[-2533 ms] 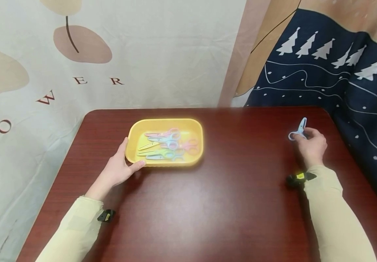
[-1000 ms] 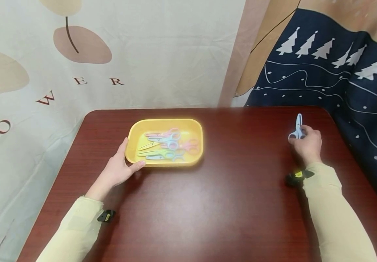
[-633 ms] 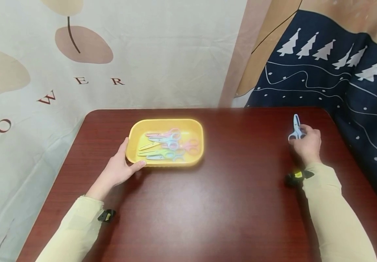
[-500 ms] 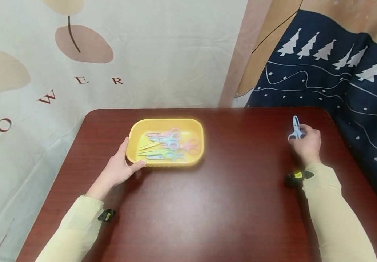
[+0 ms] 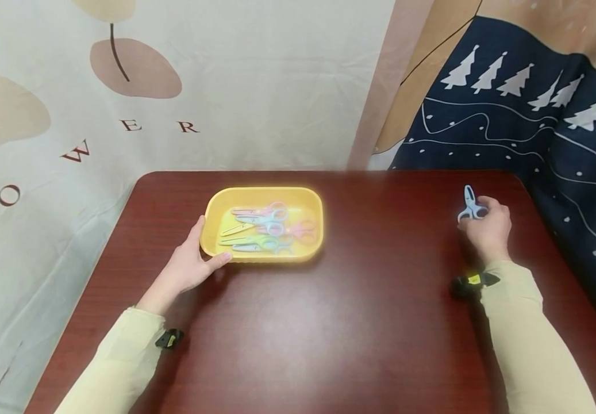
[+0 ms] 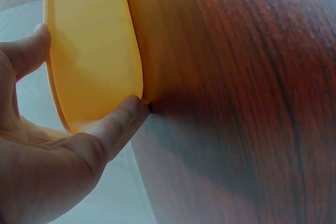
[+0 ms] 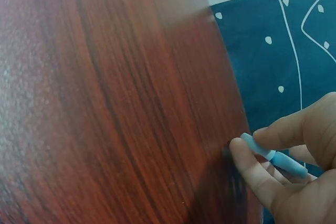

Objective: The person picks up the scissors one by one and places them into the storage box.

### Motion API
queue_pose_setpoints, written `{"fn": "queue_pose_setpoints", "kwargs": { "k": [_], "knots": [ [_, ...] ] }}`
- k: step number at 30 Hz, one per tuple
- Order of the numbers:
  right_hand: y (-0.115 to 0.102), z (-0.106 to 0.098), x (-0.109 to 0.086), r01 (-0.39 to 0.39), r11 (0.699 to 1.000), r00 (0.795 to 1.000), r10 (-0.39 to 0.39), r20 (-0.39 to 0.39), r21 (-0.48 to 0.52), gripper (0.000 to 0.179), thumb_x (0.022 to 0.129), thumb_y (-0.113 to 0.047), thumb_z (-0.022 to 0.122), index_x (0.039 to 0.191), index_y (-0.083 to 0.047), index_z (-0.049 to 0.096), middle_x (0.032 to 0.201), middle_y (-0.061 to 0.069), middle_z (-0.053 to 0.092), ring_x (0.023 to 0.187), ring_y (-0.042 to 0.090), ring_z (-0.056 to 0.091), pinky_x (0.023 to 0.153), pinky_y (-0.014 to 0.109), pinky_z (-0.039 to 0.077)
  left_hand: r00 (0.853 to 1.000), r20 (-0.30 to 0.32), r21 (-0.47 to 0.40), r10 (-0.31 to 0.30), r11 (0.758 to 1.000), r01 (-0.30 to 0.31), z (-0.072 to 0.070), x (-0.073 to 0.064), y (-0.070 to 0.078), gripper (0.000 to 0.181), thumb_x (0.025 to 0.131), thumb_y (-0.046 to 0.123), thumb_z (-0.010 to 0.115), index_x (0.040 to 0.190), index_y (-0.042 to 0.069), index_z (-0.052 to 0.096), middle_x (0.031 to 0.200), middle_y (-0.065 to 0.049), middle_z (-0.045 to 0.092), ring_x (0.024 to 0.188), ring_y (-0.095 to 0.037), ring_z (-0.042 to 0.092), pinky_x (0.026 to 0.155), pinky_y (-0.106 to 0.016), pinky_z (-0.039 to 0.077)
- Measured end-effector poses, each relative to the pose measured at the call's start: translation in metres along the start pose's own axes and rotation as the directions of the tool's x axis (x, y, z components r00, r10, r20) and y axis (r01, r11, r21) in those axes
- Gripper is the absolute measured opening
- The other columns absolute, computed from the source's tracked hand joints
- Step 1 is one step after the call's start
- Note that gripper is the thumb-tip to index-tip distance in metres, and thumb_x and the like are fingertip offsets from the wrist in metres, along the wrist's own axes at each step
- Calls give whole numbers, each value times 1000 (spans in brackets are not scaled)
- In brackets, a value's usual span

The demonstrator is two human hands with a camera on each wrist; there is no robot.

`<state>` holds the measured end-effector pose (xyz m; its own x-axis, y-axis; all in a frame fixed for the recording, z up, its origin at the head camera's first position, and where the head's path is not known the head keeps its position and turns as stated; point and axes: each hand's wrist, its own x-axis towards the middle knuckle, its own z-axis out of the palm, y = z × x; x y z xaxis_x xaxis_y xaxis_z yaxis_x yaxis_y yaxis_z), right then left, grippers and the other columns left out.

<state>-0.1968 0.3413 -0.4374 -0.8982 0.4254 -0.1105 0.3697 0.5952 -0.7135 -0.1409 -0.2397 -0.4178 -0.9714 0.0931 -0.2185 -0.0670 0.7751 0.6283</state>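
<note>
At the left, my left hand (image 5: 186,267) grips the near left corner of a yellow plastic tray (image 5: 272,259), the thumb over its near rim. The left wrist view shows the fingers (image 6: 118,121) against the tray's outer side, down by the tabletop. Several pastel scissors lie in the tray, among them a green pair (image 5: 248,240) and a pink pair (image 5: 300,230). At the far right, my right hand (image 5: 489,230) pinches light blue scissors (image 5: 469,210) by the handle loops between thumb and fingers, blades pointing away. From the right wrist they appear edge-on, partly covered by the fingers.
A dark red-brown wooden table (image 5: 303,333) bears the tray. A pale printed cloth (image 5: 277,86) hangs behind its back edge, and a navy cloth with white trees (image 5: 484,132) hangs along the right. Both wrists carry small black cameras.
The blue scissors have turned from leaning right to pointing nearly straight away, tipping slightly left. My right hand has shifted a little around them. The left hand and tray stay put.
</note>
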Motion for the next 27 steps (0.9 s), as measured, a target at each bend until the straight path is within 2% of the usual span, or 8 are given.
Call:
{"fn": "queue_pose_setpoints", "kwargs": {
  "k": [7, 10, 14, 18, 20, 27],
  "knots": [
    [-4, -4, -1, -11, 1000, 1000, 11, -11, 13, 71, 98, -8, 64, 161, -3, 31, 152, 30, 37, 134, 44, 38, 108, 57, 44, 1000, -1, 2, 1, 1000, -1, -1, 0, -1, 112, 95, 38, 74, 164, -1, -4, 168, -30, 13, 149, -52, 28, 117, -67, 27],
    [-5, -4, 0, -16, 1000, 1000, 16, -9, 25, 69, 99, -9, 63, 161, -4, 31, 152, 29, 42, 132, 42, 41, 107, 53, 47, 1000, -1, 4, 5, 1000, -5, -1, 0, -1, 112, 95, 38, 74, 164, -1, -4, 168, -30, 13, 149, -52, 28, 117, -67, 27],
    [-5, -4, -1, -7, 999, 1000, 7, -4, 31, 67, 100, -11, 63, 161, -5, 34, 149, 27, 48, 125, 39, 50, 94, 35, 54, 1000, 0, 5, 4, 1000, -4, -1, 0, -1, 112, 95, 38, 74, 164, -1, -4, 168, -29, 13, 149, -52, 27, 117, -67, 27],
    [-7, -3, -2, 10, 999, 1000, -10, -1, 49, 66, 101, -13, 64, 160, -6, 36, 146, 27, 51, 116, 34, 55, 75, 14, 52, 1000, -1, 4, 6, 1000, -6, -1, 0, 0, 111, 95, 37, 74, 164, -2, -4, 168, -30, 13, 149, -52, 27, 117, -67, 26],
    [-9, -3, -3, 16, 998, 1000, -16, 1, 65, 65, 101, -13, 63, 160, -6, 36, 145, 26, 51, 112, 31, 57, 71, 10, 52, 1000, -2, 3, 8, 1000, -8, 0, 0, 0, 111, 95, 37, 75, 164, -2, -4, 168, -30, 13, 150, -52, 27, 117, -67, 26],
    [-16, 0, -5, 46, 994, 999, -46, 0, 103, 65, 100, -10, 65, 159, -6, 39, 142, 25, 55, 98, 17, 61, 68, 9, 53, 1000, -1, 10, 4, 1000, -4, 0, 1, 0, 111, 95, 37, 75, 164, -2, -4, 168, -30, 13, 150, -52, 27, 118, -67, 26]
  ]
}}
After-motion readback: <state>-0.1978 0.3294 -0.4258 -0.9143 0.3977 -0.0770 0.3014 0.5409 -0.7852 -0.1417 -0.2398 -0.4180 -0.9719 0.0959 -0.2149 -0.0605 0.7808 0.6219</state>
